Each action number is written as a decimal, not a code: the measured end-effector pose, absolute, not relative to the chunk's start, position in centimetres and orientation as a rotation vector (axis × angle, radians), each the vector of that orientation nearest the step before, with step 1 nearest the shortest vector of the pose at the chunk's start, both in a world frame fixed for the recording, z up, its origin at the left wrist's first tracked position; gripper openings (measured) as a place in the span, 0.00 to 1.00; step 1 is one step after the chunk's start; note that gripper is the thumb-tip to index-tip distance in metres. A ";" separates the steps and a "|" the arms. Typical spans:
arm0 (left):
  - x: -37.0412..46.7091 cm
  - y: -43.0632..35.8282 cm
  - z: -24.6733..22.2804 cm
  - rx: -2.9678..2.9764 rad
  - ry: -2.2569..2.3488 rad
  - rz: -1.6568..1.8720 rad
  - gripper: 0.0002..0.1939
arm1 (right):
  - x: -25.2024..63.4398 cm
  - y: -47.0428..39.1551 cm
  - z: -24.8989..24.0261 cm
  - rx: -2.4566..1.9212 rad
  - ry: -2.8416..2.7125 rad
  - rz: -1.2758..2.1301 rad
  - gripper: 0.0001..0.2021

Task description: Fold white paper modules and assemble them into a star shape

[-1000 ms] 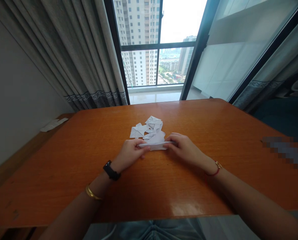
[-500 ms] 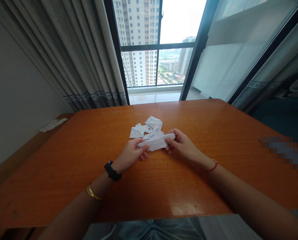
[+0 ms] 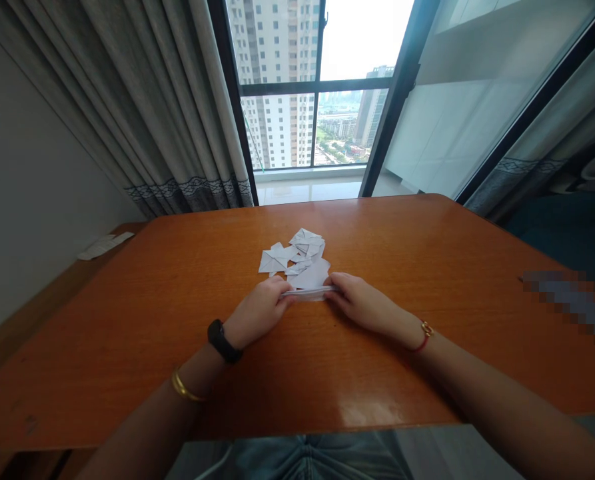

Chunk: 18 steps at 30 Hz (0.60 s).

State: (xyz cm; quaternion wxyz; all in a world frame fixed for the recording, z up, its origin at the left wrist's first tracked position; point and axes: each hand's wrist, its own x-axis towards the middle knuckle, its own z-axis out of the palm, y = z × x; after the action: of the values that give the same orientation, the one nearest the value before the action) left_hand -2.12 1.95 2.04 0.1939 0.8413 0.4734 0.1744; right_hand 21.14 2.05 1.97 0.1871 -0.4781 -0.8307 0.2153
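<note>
A folded strip of white paper is stretched between my two hands, seen nearly edge-on just above the table. My left hand pinches its left end, and my right hand pinches its right end. Both sets of fingertips partly cover the ends. Right behind the strip lies a loose pile of folded white papers, some with crossing creases like small envelopes. One folded piece sits at the left side of the pile.
The brown wooden table spreads under my hands. White paper lies on a ledge at the far left. A blurred-out item rests at the table's right edge. Grey curtains and a window stand beyond the far edge.
The folded paper has turned from showing its broad face, tilted up at the right, to a level, thin edge. My right hand has come lower and slightly inward.
</note>
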 end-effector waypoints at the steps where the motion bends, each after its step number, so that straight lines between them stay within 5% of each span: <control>1: -2.2 2.0 2.0 2.363 1.340 0.473 0.10 | 21.2 2.1 2.0 -1.359 -2.373 0.570 0.05; 8: -1.6 1.2 2.3 2.668 1.416 0.643 0.20 | 21.2 2.0 2.1 -1.312 -2.600 0.298 0.07; 18: -1.5 1.5 1.3 2.630 1.350 0.530 0.17 | 20.6 1.6 2.4 -1.271 -2.659 0.183 0.15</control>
State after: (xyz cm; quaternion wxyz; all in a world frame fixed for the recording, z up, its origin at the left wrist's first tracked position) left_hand -1.47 1.52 1.34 0.0689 0.8736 0.4484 0.1759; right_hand 20.56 1.62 2.41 0.0942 -0.4286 -0.8964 0.0618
